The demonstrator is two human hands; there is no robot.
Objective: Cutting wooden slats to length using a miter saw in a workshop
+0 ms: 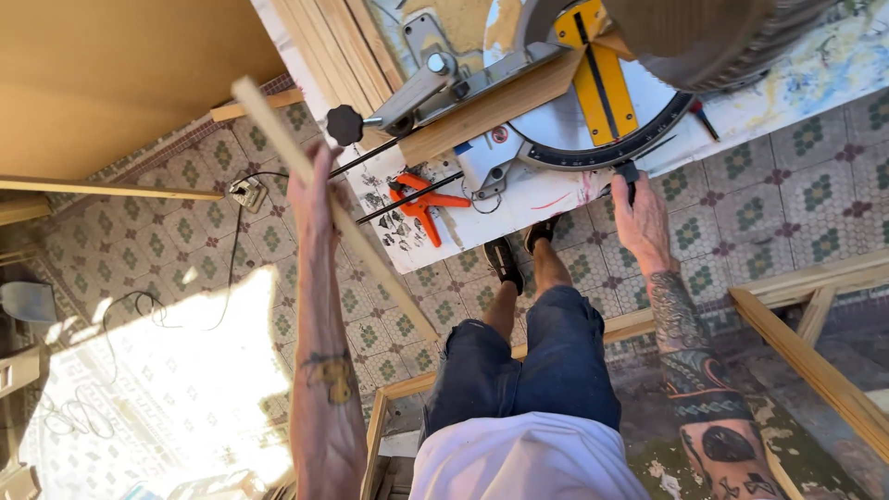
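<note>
My left hand grips a long thin wooden strip that runs diagonally from upper left down toward my knees. My right hand is closed on the black front handle of the miter saw's round grey turntable, at the edge of the white workbench. A short wooden piece lies across the saw table against the fence. The yellow insert runs through the middle of the turntable.
An orange clamp lies on the bench left of the saw. Wooden planks are stacked at the bench's back left. A wooden frame stands on the patterned tile floor at right. A socket and cable lie at left.
</note>
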